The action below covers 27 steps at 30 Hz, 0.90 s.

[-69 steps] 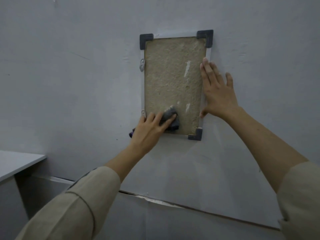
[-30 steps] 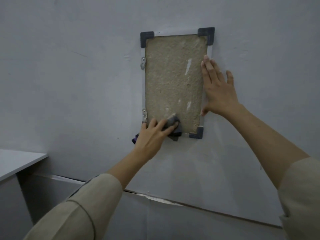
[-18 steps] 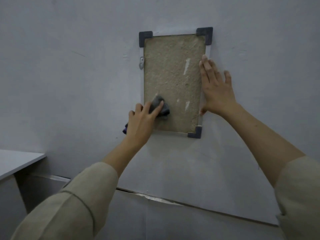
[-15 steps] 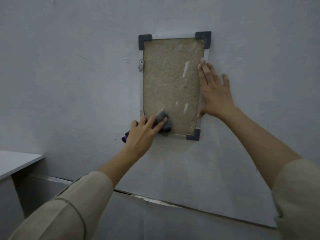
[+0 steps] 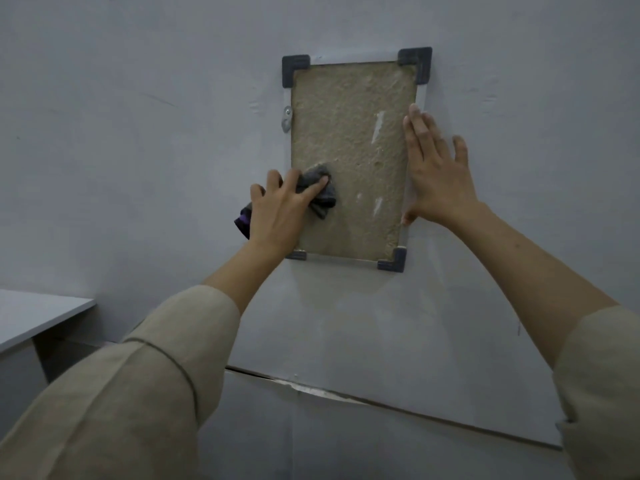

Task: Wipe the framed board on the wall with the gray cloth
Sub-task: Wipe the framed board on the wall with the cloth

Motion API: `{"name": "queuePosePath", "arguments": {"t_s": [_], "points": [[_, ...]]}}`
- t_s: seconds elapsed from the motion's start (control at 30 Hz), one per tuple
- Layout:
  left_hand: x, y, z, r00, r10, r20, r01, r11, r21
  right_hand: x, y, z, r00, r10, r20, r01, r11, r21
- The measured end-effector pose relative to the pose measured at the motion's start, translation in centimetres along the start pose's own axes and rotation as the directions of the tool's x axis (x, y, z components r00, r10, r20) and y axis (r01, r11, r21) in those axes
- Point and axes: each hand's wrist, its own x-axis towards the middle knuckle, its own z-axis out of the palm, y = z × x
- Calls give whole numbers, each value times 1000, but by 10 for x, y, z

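Head view
Board: framed board [image 5: 349,147] hangs on the wall [image 5: 138,133], upper centre of the frame, with dark corner caps.
Cloth: gray cloth [image 5: 320,190] is bunched against the board's lower left area.
Left hand: left hand [image 5: 280,211] presses the cloth to the board, fingers curled over it.
Right hand: right hand [image 5: 436,174] lies flat and open on the board's right edge, holding nothing.
Table: table [image 5: 31,317] sits at the left edge.

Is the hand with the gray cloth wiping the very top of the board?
No, the left hand presses the gray cloth against the lower left part of the framed board, well below its top edge.
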Motion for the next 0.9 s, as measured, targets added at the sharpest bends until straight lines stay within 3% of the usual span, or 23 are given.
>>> {"name": "queuePosePath", "arguments": {"t_s": [0.17,0.3,0.37,0.43,0.5,0.53,0.67,0.77,0.83,0.9], "points": [[-45,3,23,949,287,127,-294,955,36,0,0,1,1000,6,5,-6,1000,0],[-36,-9,14,909,416,29,-413,890,194,1,1,1,1000,-1,8,1,1000,0],[-17,-13,4,940,337,45,-339,924,174,1,2,1,1000,0,2,0,1000,2],[7,-12,-7,996,86,3,-86,996,38,1,1,1,1000,-4,1,4,1000,-1],[28,-13,-13,992,-112,-56,109,993,-45,0,1,0,1000,-6,-5,6,1000,6],[31,-13,-13,991,-122,-52,120,992,-46,0,1,0,1000,-4,-2,4,1000,6],[-5,-14,8,985,148,88,-144,988,-50,0,0,1,1000,-1,7,1,1000,8],[-46,-5,28,878,431,207,-439,899,-12,1,1,1,1000,-6,9,6,1000,1],[-44,-11,24,850,510,131,-520,853,47,1,2,1,1000,-9,6,9,1000,2],[-26,-17,14,902,430,20,-431,901,49,1,2,1,1000,-10,4,10,1000,6]]}}
